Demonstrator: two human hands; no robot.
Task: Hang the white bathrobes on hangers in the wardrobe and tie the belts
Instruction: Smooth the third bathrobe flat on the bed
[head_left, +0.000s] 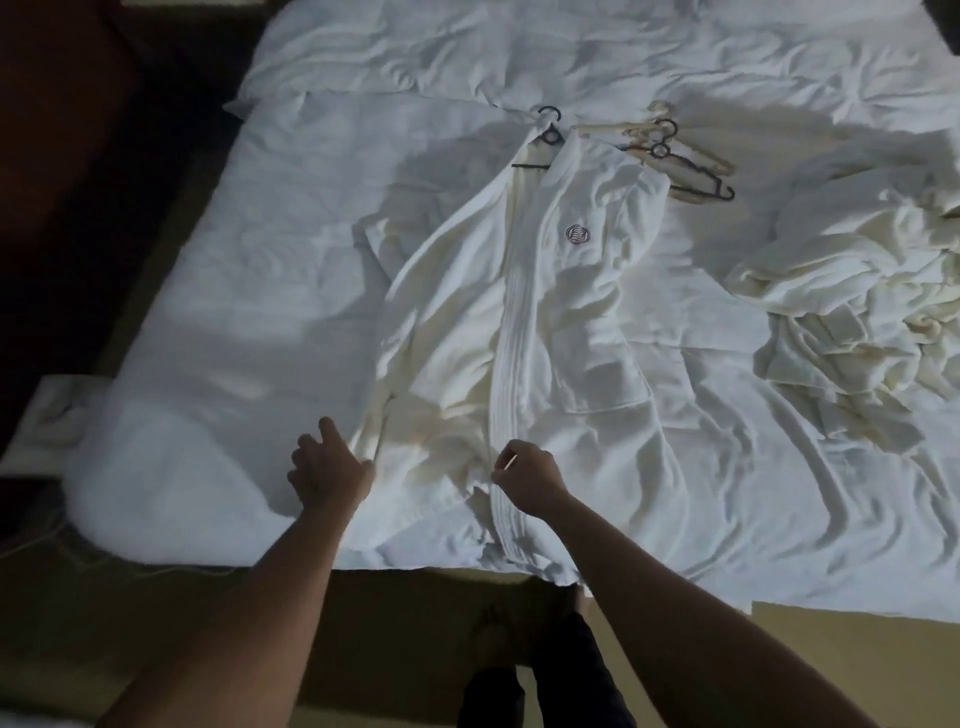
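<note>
Bed (208, 249): bathrobe (524, 322) lengthwise, collar far.

Round embroidered emblem on bathrobe (545, 291) chest, no readable lettering

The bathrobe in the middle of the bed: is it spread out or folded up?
Spread out. The bathrobe lies flat and full length on the bed, front panels overlapped, a hanger at its collar.

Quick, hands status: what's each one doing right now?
Left hand: open, fingers resting on the bathrobe edge.
Right hand: pinching the bathrobe's front band.
</note>
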